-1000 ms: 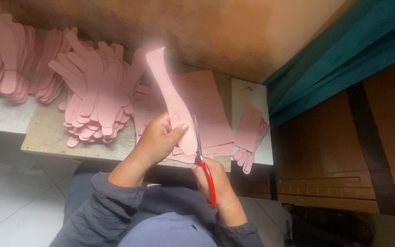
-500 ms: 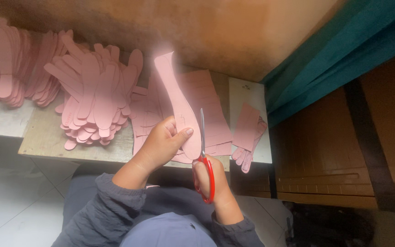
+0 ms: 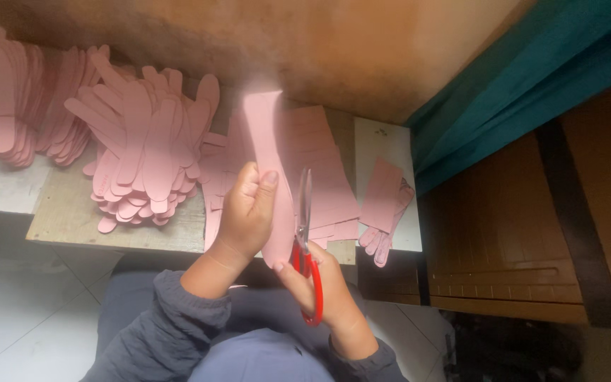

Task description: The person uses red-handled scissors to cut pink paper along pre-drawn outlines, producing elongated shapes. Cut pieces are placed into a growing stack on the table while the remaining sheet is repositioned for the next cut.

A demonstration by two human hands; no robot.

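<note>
- A long pink sheet strip with a rounded lower end [image 3: 266, 152] is held upright in front of the body, its long axis running from the lap up toward the brown wall [image 3: 362, 49]; its squared top end reaches well above the hands.
- The left hand [image 3: 249, 209] is closed on the strip's left edge about midway along, thumb pressed on the face and fingers wrapped behind.
- The right hand [image 3: 319, 279] is closed through the loops of the red-handled scissors [image 3: 305, 240], which lie just right of the strip, blades pointing up and almost parallel to its long axis.
- The blades appear nearly shut alongside the strip's right edge; whether they bite the material cannot be told.
- The left hand is the nearer to the strip's middle; the right hand sits at its lower, rounded end, touching it there.
- On the wooden bench top [image 3: 65, 219] beyond the hands, a pile of cut pink elongated pieces [image 3: 146, 152] lies to the left, and a stack of flat pink rectangular sheets [image 3: 323, 166] lies directly behind the strip.
- A smaller heap of pink offcuts [image 3: 383, 205] rests on a white panel [image 3: 383, 141] to the right.
- Against the earlier frames, the strip is raised and turned more upright, and the scissors are swung from a slant to a near-vertical line beside it.
</note>
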